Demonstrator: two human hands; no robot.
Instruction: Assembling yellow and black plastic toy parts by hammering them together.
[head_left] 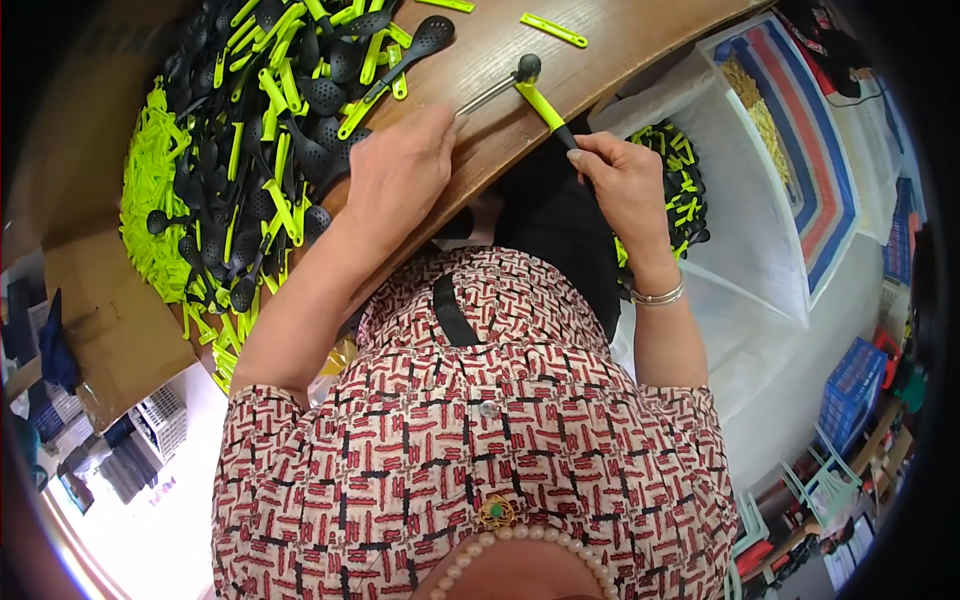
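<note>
At a wooden table [600,60] heaped left with utensils [270,130], right hand [625,180] grips a ladle [540,95]; left hand [400,170] pinches a metal rod [485,97].

Head-worn fisheye, steeply down, close

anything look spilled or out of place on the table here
Nothing looks damaged. The pile of black and green utensils sprawls loosely over the wooden table, and two green handles lie apart from it near the far edge.
</note>
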